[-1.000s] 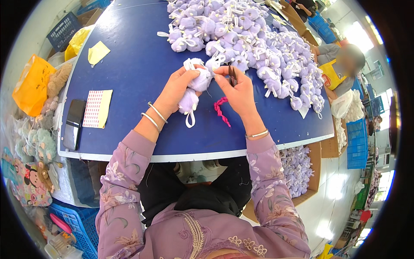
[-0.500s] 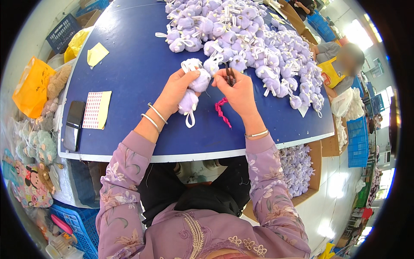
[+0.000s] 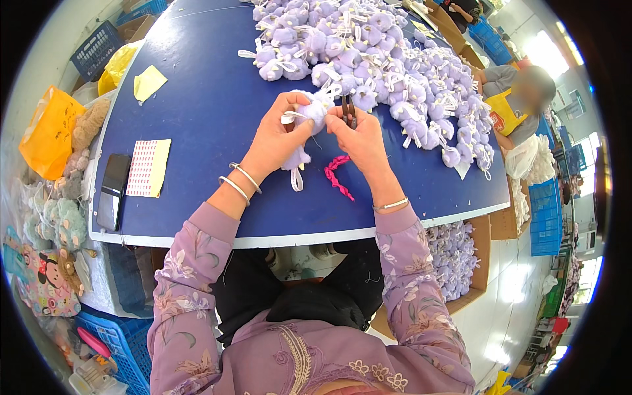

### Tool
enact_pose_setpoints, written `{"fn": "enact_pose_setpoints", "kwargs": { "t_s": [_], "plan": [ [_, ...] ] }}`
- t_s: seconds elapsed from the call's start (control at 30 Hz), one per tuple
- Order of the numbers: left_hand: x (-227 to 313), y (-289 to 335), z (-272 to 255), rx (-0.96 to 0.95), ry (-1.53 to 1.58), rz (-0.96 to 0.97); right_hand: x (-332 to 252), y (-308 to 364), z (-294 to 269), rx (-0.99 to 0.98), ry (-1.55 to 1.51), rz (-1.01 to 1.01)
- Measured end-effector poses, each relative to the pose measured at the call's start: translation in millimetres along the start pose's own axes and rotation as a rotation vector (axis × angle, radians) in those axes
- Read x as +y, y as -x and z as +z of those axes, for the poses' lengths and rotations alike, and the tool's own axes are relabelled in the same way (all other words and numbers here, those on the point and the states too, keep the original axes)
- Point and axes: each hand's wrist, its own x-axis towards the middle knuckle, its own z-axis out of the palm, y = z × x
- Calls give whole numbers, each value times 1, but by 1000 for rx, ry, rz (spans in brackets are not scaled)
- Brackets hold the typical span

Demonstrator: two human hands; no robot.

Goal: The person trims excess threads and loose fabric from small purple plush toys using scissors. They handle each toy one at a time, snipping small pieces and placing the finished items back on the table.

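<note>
My left hand [image 3: 271, 137] is closed around a small lilac plush toy [image 3: 315, 110] with a white ribbon loop, just short of the large pile of like toys [image 3: 342, 39]. Below its fingers, a second lilac plush [image 3: 297, 158] pokes out with its own loop hanging down. My right hand [image 3: 362, 141] is wrapped round dark thread snips [image 3: 348, 110], blades pointing away from me, its fingertips close against the held toy. Under that hand a twisted pink cord [image 3: 337, 179] shows; I cannot tell whether it is tied to the snips.
A phone [image 3: 113, 191], a sticker sheet [image 3: 146, 168] and a yellow paper [image 3: 149, 83] lie on the blue table [image 3: 204, 125] at left. A carton [image 3: 480, 257] of lilac plush stands below the right edge. Another person [image 3: 520, 99] sits at far right.
My left hand has turned and shifted slightly up and right with the toy, and the lower plush is now more hidden. The snips' blades look further apart. The pink cord has shifted slightly.
</note>
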Motion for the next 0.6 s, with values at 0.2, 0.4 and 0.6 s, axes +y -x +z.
{"fn": "enact_pose_setpoints", "kwargs": {
  "t_s": [0.2, 0.4, 0.6],
  "plan": [
    [-1, 2, 4, 6, -221, 180, -1, -1, -2, -29, -55, 85],
    [-2, 0, -1, 47, -13, -8, -4, 0, -2, -56, -154, 89],
    [1, 0, -3, 20, -100, -3, -5, 2, -1, -71, -37, 61]
  ]
}}
